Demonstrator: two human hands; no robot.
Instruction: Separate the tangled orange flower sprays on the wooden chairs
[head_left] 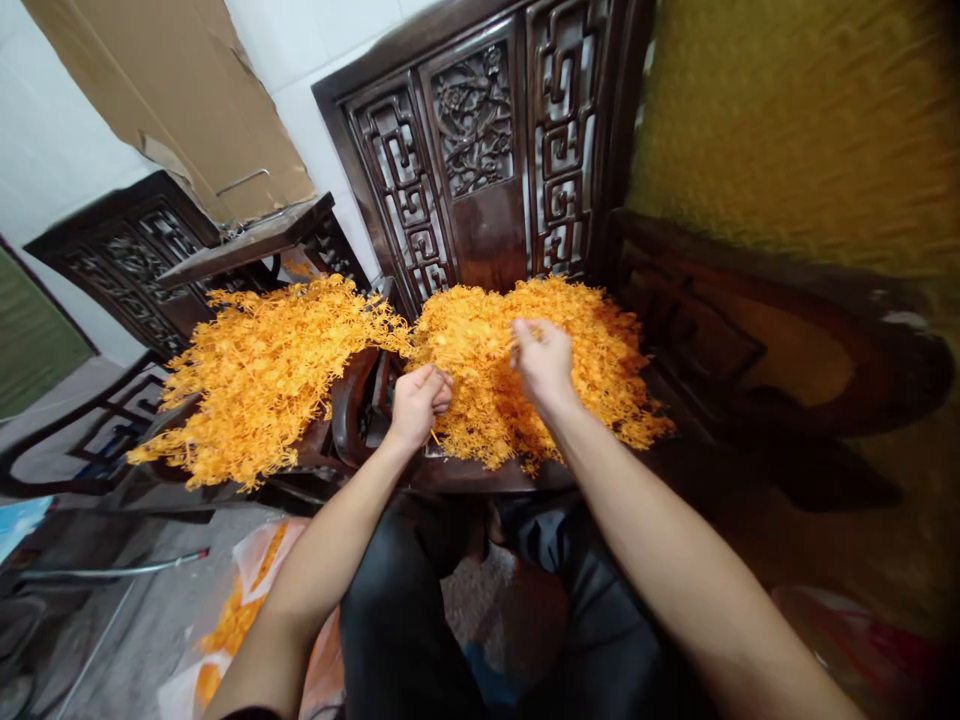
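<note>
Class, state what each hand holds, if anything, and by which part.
Cannot be told: left hand and right hand are curled near orange pieces, any grip hidden.

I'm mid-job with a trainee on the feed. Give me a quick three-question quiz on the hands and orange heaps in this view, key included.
1. True or false: the left hand has its fingers spread wide open.

2. What rises directly behind the orange heap nearest the right hand?
A) a blue plastic bucket
B) a carved dark wooden panel
C) a glass window

3. Fill in: a second orange heap lies to the ____ of the first, from the wearer's viewpoint.

Key:
1. False; its fingers are curled in.
2. B
3. left
</note>
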